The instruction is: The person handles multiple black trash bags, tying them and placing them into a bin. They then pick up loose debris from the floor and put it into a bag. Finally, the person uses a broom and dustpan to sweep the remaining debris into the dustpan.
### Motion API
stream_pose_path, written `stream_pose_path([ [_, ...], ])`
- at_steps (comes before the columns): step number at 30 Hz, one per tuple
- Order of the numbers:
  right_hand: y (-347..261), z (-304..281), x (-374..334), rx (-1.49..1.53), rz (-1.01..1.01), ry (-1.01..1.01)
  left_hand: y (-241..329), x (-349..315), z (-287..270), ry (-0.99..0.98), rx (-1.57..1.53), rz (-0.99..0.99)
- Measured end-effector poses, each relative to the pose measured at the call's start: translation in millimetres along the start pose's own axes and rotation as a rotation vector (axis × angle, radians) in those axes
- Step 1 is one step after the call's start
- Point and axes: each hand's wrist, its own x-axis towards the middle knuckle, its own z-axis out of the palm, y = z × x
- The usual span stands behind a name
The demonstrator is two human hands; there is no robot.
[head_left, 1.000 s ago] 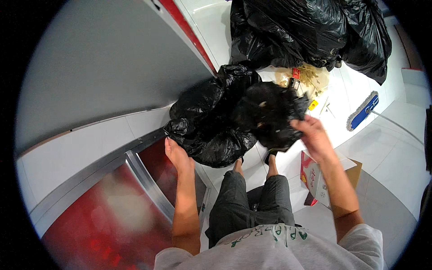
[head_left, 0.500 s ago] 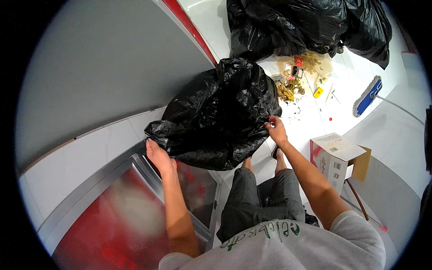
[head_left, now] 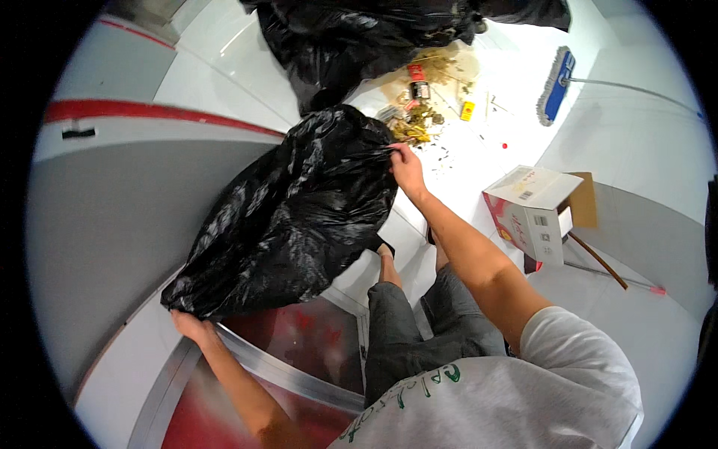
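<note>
A large black garbage bag (head_left: 299,217) hangs stretched between my two hands, in front of me and to the left. My left hand (head_left: 193,326) grips its lower left corner, beside the grey panel. At the bag's right edge my right hand (head_left: 406,169) pinches the plastic and draws it into tight creases. The bag's mouth and whatever is inside cannot be seen. Just beyond my right hand lies a pile of spilled litter (head_left: 416,123) on white tiles, with a red and black packet (head_left: 419,88) and a yellow packet (head_left: 467,111).
More filled black bags (head_left: 351,45) lie at the back. A blue mop (head_left: 555,86) is at the far right. An opened cardboard box (head_left: 535,209) stands right of my legs, a brown stick (head_left: 598,260) beside it. A grey panel (head_left: 127,224) rises on the left, above a metal-framed red pane (head_left: 292,340).
My hands have moved apart, the left one down and leftward, the right one up. The bag is now pulled out longer and slanted. My view has turned to the right.
</note>
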Motion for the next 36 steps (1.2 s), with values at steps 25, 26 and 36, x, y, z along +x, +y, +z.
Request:
stream_pose_path([
  [25,271,-625,-183,1.222,0.907,0.950,-87,-391,231,-1.059,1.080,0.366],
  [26,278,-635,-172,1.289,0.915,0.904,-97,-415,247,-1.119,1.143,0.325],
  [36,353,-655,-127,1.431,0.915,1.062,-129,-635,366,-1.478,1.389,0.093],
])
